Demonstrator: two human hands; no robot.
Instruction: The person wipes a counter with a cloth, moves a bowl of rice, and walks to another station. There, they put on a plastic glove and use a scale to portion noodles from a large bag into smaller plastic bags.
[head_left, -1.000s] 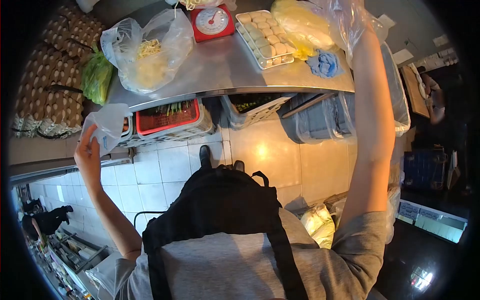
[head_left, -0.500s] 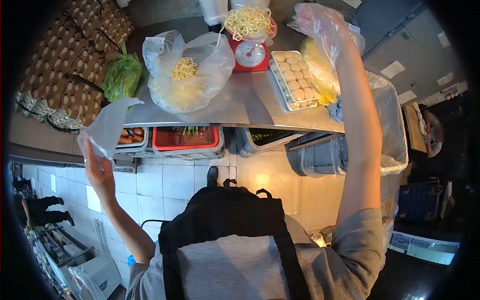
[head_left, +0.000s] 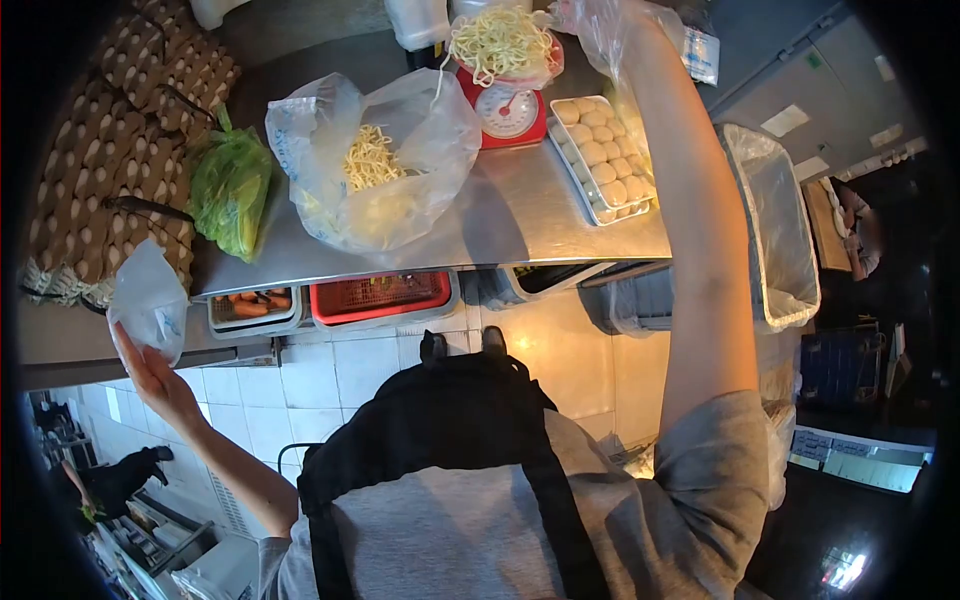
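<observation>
My left hand is raised at the left, gripping a small white plastic bag between thumb and fingers. At the top, my right hand is inside a clear plastic bag worn like a glove. It is beside the pale noodles on the red scale; its fingers are blurred by the plastic and partly cut off by the frame edge. A large open plastic bag with more noodles inside stands on the steel counter.
Trays of round pale balls sit right of the scale. A green bag and stacked egg trays are at the left. Below the counter are a red basket and a carrot crate. A lined bin stands right. Other people are farther off.
My right hand has moved left toward the noodles on the scale. My left hand has moved left and slightly down with the small bag. The view has shifted.
</observation>
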